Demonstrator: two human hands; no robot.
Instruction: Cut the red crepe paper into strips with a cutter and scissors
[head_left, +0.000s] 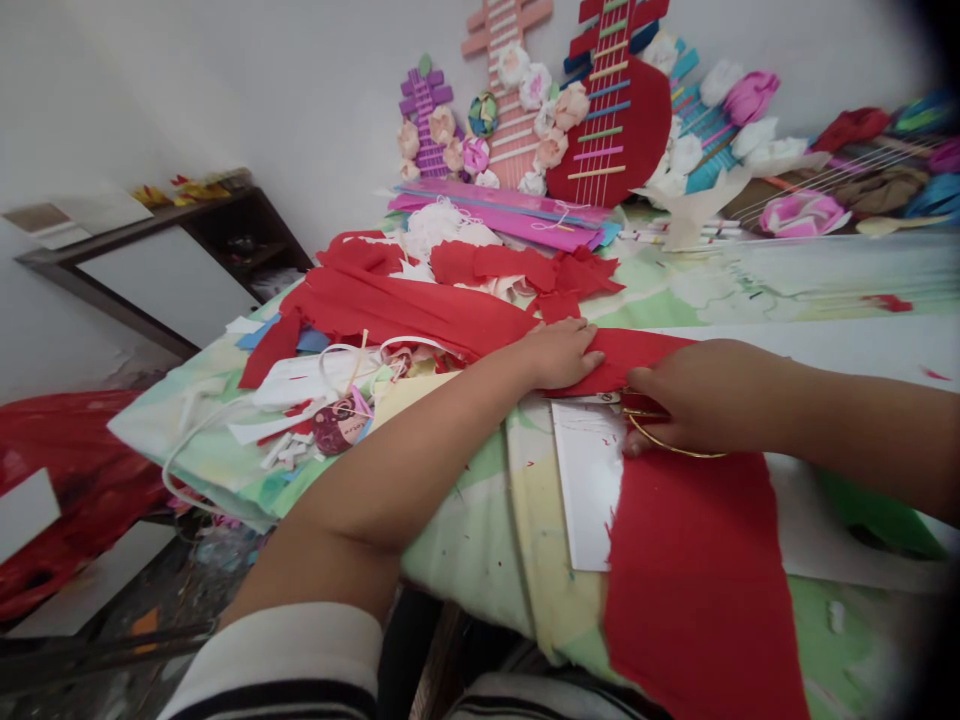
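A large sheet of red crepe paper [697, 560] lies over the table's front edge and runs back under both hands. My left hand [559, 352] rests flat on its upper part, fingers stretched out and pressing it down. My right hand [701, 392] is closed round gold-handled scissors [660, 430], whose handles show beneath the fingers; the blades are hidden. A white card [589, 480] lies under the red sheet's left edge.
Red paper scraps [517, 265], white strips and ribbon [300, 400] litter the table's left half. Paper flowers and stick-built guitar shapes [615, 110] lean against the back wall. A dark shelf [172, 240] stands at left, a red bag [67, 480] below it.
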